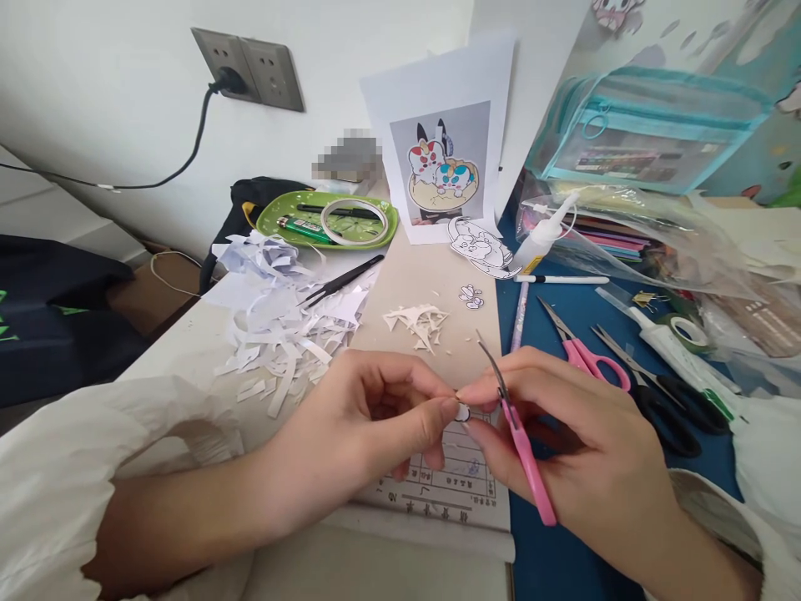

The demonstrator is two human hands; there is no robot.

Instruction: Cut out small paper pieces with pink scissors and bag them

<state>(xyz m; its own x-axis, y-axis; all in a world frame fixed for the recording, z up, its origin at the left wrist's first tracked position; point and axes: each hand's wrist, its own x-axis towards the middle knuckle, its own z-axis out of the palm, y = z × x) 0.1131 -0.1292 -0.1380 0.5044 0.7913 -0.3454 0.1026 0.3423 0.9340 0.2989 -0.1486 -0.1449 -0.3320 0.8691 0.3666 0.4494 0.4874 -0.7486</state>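
My left hand (375,417) is closed, pinching a small white paper cutout with a dark outline (461,412) between thumb and forefinger. Most of that cutout is hidden by the fingertips. My right hand (576,434) carries a pair of pink-handled scissors (522,451), with narrow blades pointing up and away. The thumb and forefinger of that hand also meet the cutout's right side. Beyond the hands lie pale paper trimmings (418,321) and another small outlined cutout (471,296). Under the hands is a printed form (450,488).
White paper scraps (275,317) and black tweezers (343,280) lie at left, before a green tray (269,219). A printed reference picture (438,92) leans at the back. Pink scissors (588,355), black-handled scissors (667,409) and a glue bottle (543,238) are on the right.
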